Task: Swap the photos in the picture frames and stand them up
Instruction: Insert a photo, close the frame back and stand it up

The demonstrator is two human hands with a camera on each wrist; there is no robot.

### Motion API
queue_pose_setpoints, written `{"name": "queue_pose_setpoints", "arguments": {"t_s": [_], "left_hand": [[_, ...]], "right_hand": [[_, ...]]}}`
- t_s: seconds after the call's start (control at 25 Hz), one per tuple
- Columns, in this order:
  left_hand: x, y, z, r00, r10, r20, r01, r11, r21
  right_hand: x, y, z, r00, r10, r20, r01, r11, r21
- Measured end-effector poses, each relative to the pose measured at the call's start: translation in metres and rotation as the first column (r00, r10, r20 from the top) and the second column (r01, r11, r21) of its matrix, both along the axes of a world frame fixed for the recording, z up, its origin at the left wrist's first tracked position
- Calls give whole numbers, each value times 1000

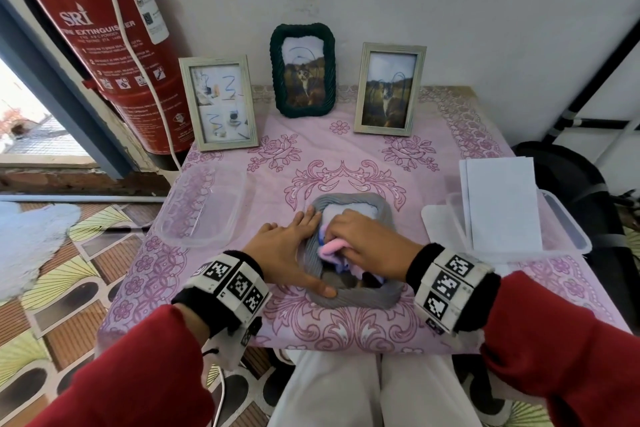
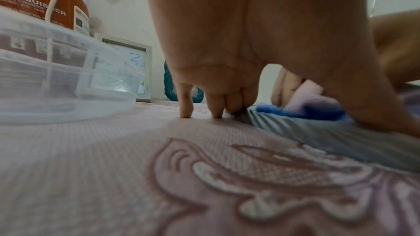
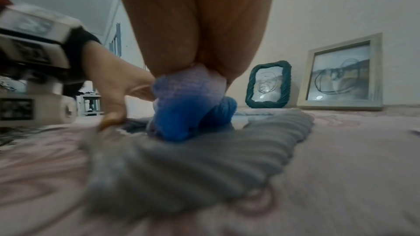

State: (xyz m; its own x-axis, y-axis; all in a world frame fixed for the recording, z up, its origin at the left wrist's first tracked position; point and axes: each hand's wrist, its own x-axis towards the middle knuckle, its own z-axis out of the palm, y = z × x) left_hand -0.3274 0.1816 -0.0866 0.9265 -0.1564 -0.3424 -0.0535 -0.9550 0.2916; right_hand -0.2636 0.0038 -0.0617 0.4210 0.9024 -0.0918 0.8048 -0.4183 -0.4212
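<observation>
Grey frame (image 1: 360,295) lies flat on the worktop (image 1: 519,274), the left hand (image 1: 284,253) spread wide pressing its edge while the right hand (image 1: 374,246) grips a pink-and-blue cloth (image 1: 332,248) over its glass. Three frames already stand at the wall; this one apparently remains. Beside the pink floral cover stand clear tubs, white sheets and a red extinguisher (image 1: 104,38).

A home: floral tablecloth (image 1: 346,163), patterned floor mat (image 1: 69,270), 3 standing picture frames (image 1: 302,70).
</observation>
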Motion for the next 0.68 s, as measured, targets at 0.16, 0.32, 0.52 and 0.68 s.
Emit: {"name": "queue_pose_setpoints", "arguments": {"t_s": [0.16, 0.32, 0.52, 0.68], "left_hand": [[-1, 0, 1, 1000, -9, 3, 9, 1000, 16], [-1, 0, 2, 1000, -10, -7, 10, 1000, -12], [1, 0, 0, 1000, -11, -9, 11, 1000, -12], [2, -1, 1, 1000, -19, -16, 19, 1000, 1]], "right_hand": [[-27, -27, -1, 994, 108, -1, -108, 993, 44], [-24, -48, 0, 994, 110, 23, -110, 994, -18], [1, -35, -1, 995, 86, 46, -85, 996, -32], [25, -20, 0, 999, 10, 37, -9, 1000, -8]]}}
